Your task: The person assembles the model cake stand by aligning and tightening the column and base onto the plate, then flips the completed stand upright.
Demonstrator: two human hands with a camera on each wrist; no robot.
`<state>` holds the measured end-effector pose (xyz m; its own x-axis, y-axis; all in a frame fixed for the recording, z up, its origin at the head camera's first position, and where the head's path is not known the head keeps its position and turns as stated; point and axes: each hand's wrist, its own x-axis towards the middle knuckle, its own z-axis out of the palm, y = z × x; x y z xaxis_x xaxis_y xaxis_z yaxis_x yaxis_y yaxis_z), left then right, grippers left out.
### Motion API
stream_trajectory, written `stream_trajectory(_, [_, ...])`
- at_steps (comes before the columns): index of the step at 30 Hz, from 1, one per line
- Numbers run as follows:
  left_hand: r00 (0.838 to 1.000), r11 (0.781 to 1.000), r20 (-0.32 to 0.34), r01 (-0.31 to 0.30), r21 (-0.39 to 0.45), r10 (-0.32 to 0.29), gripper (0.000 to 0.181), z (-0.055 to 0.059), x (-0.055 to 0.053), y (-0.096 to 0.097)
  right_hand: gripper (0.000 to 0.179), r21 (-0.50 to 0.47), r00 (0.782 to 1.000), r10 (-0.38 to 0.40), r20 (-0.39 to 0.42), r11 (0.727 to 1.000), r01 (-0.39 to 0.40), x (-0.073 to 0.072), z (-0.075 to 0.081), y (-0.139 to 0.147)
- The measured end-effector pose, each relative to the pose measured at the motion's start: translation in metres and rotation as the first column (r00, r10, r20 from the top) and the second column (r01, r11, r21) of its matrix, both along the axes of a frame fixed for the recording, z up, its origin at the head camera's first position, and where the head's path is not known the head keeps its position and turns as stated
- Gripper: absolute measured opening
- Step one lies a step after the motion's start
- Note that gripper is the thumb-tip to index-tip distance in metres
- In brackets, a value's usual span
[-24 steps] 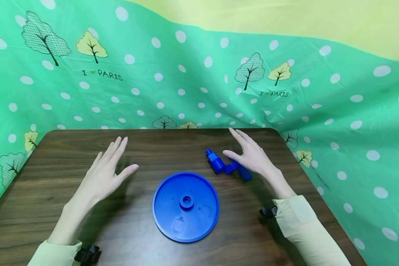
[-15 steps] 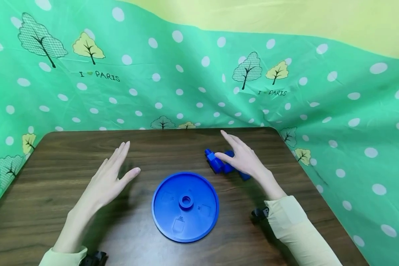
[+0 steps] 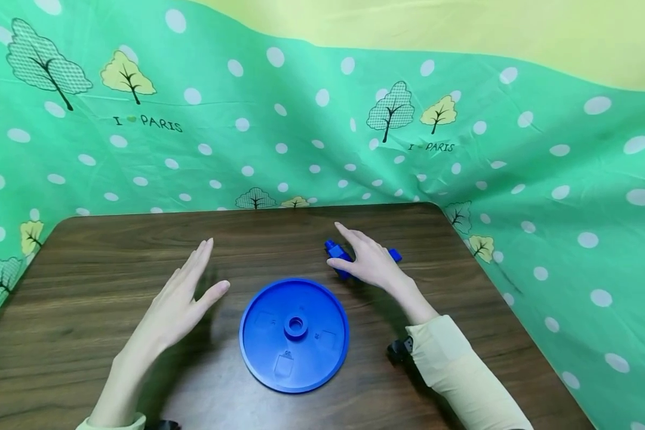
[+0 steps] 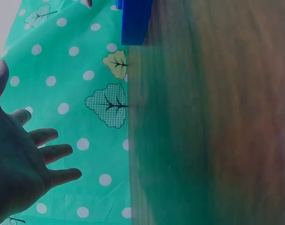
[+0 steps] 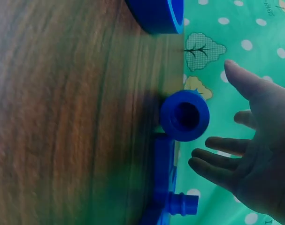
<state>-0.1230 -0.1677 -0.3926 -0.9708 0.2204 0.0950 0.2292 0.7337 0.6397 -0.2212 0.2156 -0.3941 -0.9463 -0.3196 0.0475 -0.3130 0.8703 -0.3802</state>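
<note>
A round blue plastic disc [image 3: 269,364] with a raised rim and a hollow hub lies on the table. Behind it to the right is a blue cylindrical piece [image 3: 340,255] with a narrower tip. My right hand [image 3: 373,263] hovers over this piece, fingers extended and thumb apart, partly hiding other blue plastic. The right wrist view shows the cylinder's hollow end [image 5: 169,117], a flat blue bar [image 5: 163,159] and a ribbed peg [image 5: 184,204] beside the extended fingers. My left hand [image 3: 174,307] is raised left of the disc, fingers straight, holding nothing.
The dark wood-grain table [image 3: 113,263] has its back edge along a green dotted cloth [image 3: 279,131] with tree prints. This cloth also hangs along the right side. A black wrist strap device [image 3: 399,351] sits at the right sleeve.
My right hand has moved left and lower over the blue cylindrical piece, covering more of it. My left hand has shifted slightly right and toward me. The head view has turned a little.
</note>
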Motion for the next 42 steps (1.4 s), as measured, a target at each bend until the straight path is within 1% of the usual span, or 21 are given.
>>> stream_trajectory(7, [1.0, 1.0, -0.004, 0.014, 0.011, -0.014, 0.082, -0.008, 0.003, 0.006, 0.089, 0.036, 1.0, -0.003, 0.017, 0.999, 0.003, 0.0, -0.01, -0.005])
stream_trajectory(11, [1.0, 1.0, 0.003, 0.023, 0.009, -0.023, 0.082, -0.011, 0.006, 0.011, 0.088, 0.043, 0.999, -0.002, 0.038, 0.999, 0.0, 0.001, -0.013, -0.007])
stream_trajectory(18, [0.999, 0.999, 0.008, 0.036, -0.002, -0.036, 0.081, -0.01, 0.012, 0.017, 0.088, 0.067, 0.999, 0.018, 0.041, 0.998, -0.02, -0.001, -0.016, -0.009])
stream_trajectory(22, [0.999, 0.999, 0.008, 0.042, -0.017, -0.042, 0.082, -0.01, 0.016, 0.02, 0.087, 0.08, 0.999, 0.012, 0.041, 0.997, -0.015, -0.002, -0.018, -0.01])
stream_trajectory(30, [0.998, 0.997, -0.004, 0.063, -0.052, -0.064, 0.084, -0.009, 0.021, 0.024, 0.078, 0.113, 0.999, 0.03, 0.024, 0.993, -0.032, -0.004, -0.018, -0.014])
stream_trajectory(34, [0.996, 0.993, -0.001, 0.083, -0.083, -0.084, 0.088, -0.009, 0.023, 0.026, 0.072, 0.104, 0.999, 0.037, 0.018, 0.994, -0.039, -0.004, -0.018, -0.014])
stream_trajectory(42, [0.991, 0.983, 0.039, 0.132, -0.131, -0.128, 0.094, -0.014, 0.025, 0.026, 0.066, 0.051, 0.999, 0.038, -0.006, 0.998, -0.037, -0.002, -0.018, -0.013])
